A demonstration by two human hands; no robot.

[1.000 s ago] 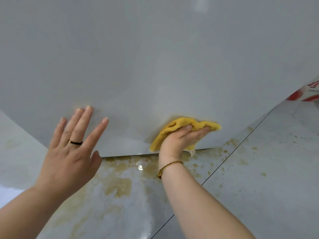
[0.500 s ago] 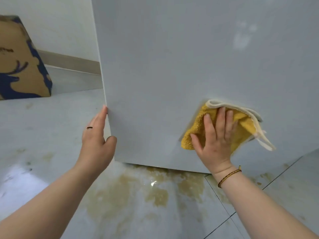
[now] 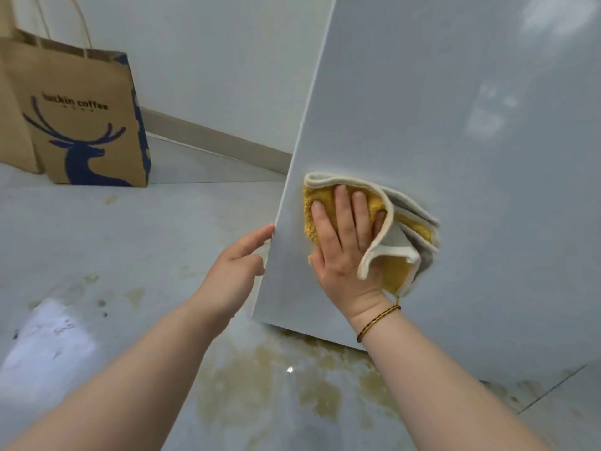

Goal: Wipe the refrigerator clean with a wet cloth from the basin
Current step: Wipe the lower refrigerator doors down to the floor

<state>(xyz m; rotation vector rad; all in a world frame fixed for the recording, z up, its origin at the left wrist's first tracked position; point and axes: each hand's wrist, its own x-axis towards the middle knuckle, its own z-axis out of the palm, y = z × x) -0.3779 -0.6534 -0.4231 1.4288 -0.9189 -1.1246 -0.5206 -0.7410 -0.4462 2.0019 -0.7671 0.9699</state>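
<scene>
Right hand [image 3: 344, 242] flat, fingers spread, pressing cloth [image 3: 390, 229] to fridge [image 3: 455, 125] panel; left hand [image 3: 237, 265] relaxed, touching edge, likely bracing.

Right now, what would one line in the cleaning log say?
step: wiping refrigerator side | right hand: flat, pressing yellow cloth on panel | left hand: fingertips on panel's edge | floor: brown stains below

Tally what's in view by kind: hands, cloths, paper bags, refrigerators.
Hands: 2, left hand on the panel's edge, right hand pressing the cloth
Cloths: 1, yellow cloth
Paper bags: 2, printed bag, plain bag behind it
Refrigerators: 1, refrigerator
Total: 6
</scene>
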